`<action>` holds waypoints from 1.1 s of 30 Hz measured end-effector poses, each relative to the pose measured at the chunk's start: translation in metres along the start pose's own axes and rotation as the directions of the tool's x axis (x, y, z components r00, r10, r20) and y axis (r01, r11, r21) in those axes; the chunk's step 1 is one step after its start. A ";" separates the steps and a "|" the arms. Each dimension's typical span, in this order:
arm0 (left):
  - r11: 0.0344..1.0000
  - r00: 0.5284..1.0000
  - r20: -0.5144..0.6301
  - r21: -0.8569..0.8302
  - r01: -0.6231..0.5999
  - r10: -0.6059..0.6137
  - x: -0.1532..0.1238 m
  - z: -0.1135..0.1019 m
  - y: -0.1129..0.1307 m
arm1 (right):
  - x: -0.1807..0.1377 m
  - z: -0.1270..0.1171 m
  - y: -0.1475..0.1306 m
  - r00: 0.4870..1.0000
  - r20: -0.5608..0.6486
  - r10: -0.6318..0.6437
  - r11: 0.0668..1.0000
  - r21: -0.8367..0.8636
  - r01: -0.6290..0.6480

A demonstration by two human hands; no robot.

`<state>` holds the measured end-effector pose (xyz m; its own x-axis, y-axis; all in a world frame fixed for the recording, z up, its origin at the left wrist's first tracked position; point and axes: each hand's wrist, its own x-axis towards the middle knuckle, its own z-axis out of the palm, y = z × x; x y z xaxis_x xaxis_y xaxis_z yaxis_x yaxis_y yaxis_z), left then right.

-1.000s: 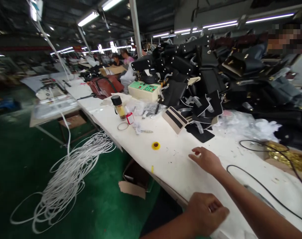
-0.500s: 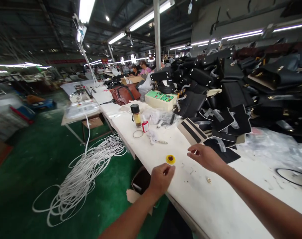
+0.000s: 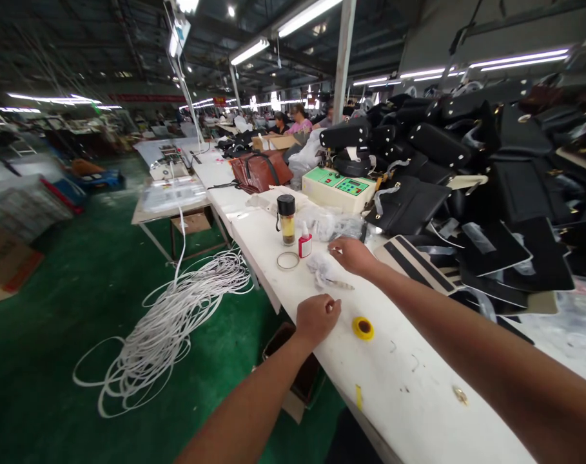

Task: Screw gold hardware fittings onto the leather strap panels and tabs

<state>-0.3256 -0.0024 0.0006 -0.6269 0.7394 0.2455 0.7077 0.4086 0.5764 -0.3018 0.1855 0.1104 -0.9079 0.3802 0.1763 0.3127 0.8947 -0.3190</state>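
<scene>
My left hand (image 3: 318,318) hovers over the table's near edge, its fingers loosely curled in with nothing visible in them. To its right lies a roll of yellow tape (image 3: 363,328). A short yellow strip (image 3: 359,397) hangs at the table edge below. My right hand (image 3: 354,256) is stretched forward over the table with its fingers partly apart and nothing visible in them. Close by are a crumpled white wad (image 3: 323,267), a thin pen-like tool (image 3: 342,285) and a small red bottle (image 3: 305,243) with a white nozzle.
A black-lidded drink bottle (image 3: 287,220) and a clear ring (image 3: 287,260) stand farther left. Behind them is a cream control box (image 3: 338,191). Black bags (image 3: 409,200) pile up at right. Coiled white cord (image 3: 176,328) covers the green floor at left; an open carton (image 3: 305,380) sits below the table.
My right hand has moved forward and left, from near the bag pieces to beside the white wad. The yellow strip at the table edge now shows. My view has turned right.
</scene>
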 end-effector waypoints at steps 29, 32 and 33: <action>0.984 0.975 -0.143 0.065 -0.165 0.173 -0.006 0.012 -0.008 | 0.161 0.075 0.027 0.987 0.121 0.104 0.951 -0.302 -0.064; 0.985 0.977 -0.132 0.075 -0.157 0.166 -0.006 0.011 -0.007 | 0.157 0.076 0.029 0.990 0.104 0.092 0.965 -0.254 -0.063; 0.985 0.979 -0.123 0.079 -0.153 0.162 -0.006 0.011 -0.007 | 0.157 0.076 0.030 0.990 0.097 0.098 0.970 -0.231 -0.074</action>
<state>-0.3229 -0.0037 -0.0132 -0.5396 0.7240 0.4297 0.8186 0.3316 0.4690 -0.4564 0.2544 0.0574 -0.8955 0.4419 0.0532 0.4349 0.8941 -0.1074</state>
